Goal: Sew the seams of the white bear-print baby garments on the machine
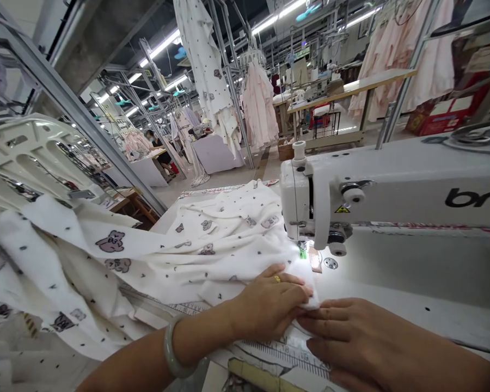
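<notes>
A white fabric (155, 261) printed with small grey bears lies spread over the sewing table, with one edge running under the needle (302, 251) of a white sewing machine (392, 185). My left hand (271, 305), wearing a gold ring and a pale bangle, presses flat on the fabric's folded edge just in front of the needle. Beside it on the right, my right hand (351, 340) touches that same edge with its fingertips. Both hands rest on the cloth with fingers extended.
A printed ruler strip (281, 354) runs along the table's (412, 277) front edge. A white plastic rack (28, 158) stands at left. Hanging pink and white garments (259, 103), metal frames and other work tables fill the room behind. A person (153, 142) sits far back.
</notes>
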A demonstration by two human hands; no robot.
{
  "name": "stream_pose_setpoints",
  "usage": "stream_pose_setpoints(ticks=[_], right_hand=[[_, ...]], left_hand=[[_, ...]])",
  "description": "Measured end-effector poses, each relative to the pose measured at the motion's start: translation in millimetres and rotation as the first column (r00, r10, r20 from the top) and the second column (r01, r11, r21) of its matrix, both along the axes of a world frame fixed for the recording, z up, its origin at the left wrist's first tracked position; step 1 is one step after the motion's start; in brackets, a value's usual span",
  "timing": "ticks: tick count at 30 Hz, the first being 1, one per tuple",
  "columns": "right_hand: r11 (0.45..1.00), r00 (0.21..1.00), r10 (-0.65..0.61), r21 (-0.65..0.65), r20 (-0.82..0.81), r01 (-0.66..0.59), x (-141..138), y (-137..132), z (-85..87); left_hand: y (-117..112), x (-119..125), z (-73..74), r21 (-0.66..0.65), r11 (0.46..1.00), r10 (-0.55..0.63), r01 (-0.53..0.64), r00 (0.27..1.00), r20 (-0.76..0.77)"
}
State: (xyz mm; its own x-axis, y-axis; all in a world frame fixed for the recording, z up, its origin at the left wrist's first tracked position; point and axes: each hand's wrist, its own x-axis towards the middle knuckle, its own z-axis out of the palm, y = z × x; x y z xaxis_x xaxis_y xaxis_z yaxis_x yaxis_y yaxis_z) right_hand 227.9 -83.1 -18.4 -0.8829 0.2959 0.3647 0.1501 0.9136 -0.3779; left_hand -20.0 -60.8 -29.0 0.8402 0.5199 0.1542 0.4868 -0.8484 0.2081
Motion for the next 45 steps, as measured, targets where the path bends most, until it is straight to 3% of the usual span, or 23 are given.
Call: stream_pose_setpoints(ticks=[5, 9, 12, 14, 17, 20, 23, 32, 40, 45], right_hand=[[0.991, 0.996, -0.083, 0.103, -0.037, 0.086, -2, 7, -5.3], [0.940, 0.984, -0.162, 0.291, -0.078, 0.177, 3, 18, -19.8], [0.910, 0.977, -0.182, 0.357, -0.108, 0.209, 11, 27, -26.7], [0.909, 0.973, -0.195, 0.349, -0.126, 0.228, 16, 32, -25.9], [0.940, 0.966, -0.229, 0.232, -0.120, 0.252, 20, 40, -19.8], [0.964, 0.968, -0.251, 0.082, -0.027, 0.253, 22, 45, -16.9], [0.968, 0.968, -0.248, 0.038, 0.046, 0.247, 21, 45, -18.5], [0.975, 0.974, -0.221, 0.047, 0.054, 0.218, 18, 45, -18.4], [0.960, 0.972, -0.225, 0.155, -0.063, 0.233, 19, 42, -17.3], [0.950, 0.966, -0.243, 0.181, -0.085, 0.254, 14, 37, -15.8]], left_hand=[[20, 3, -8.7, 0.038, 0.998, -0.048, 0.049, 0.999, -0.021], [46, 7, -4.5, 0.094, 0.994, -0.054, 0.062, 0.995, -0.080], [60, 10, 0.5, 0.129, 0.988, -0.063, 0.083, 0.986, -0.154], [63, 10, 2.3, 0.138, 0.986, -0.073, 0.099, 0.981, -0.177], [62, 8, 3.0, 0.139, 0.983, -0.097, 0.119, 0.983, -0.156], [57, 6, 3.9, 0.143, 0.982, -0.110, 0.127, 0.987, -0.118], [52, 5, 6.3, 0.174, 0.977, -0.111, 0.126, 0.990, -0.092], [47, 5, 7.6, 0.273, 0.946, -0.159, 0.176, 0.984, -0.085], [42, 7, 4.7, 0.495, 0.830, -0.192, 0.257, 0.965, -0.180], [40, 5, 1.3, 0.536, 0.807, -0.201, 0.248, 0.969, -0.145]])
